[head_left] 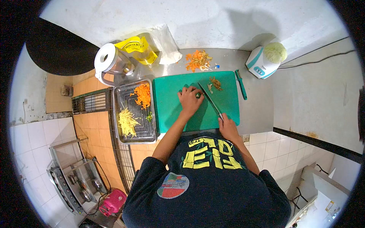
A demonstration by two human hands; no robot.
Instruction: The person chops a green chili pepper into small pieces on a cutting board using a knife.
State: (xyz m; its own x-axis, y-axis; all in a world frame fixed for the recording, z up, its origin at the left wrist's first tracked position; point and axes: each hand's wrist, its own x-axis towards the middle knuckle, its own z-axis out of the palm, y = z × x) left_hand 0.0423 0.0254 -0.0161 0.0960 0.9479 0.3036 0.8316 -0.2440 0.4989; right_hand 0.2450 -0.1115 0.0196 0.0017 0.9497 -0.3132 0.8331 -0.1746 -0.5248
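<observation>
On the green cutting board (171, 114), my left hand (189, 99) has its fingers curled over a small green vegetable piece (198, 95), whose exact kind I cannot make out. My right hand (228, 128) grips the handle of a kitchen knife (210, 101). Its blade slants across the board just right of the left fingertips. Beyond the blade lies a small brownish chopped pile (216, 83), with pale minced bits (210, 88) beside it. Left of the board, a metal tray (116, 114) holds orange shreds (143, 95), pale yellow strips (128, 122) and some green bits (149, 116).
A green-handled peeler (241, 85) lies right of the board. Orange peelings (198, 60) are heaped behind it. A blender jug (112, 62), a yellow pouch (138, 49) and a white bag (167, 47) stand back left. A round pale-green vegetable (275, 53) rests on a white appliance (262, 66).
</observation>
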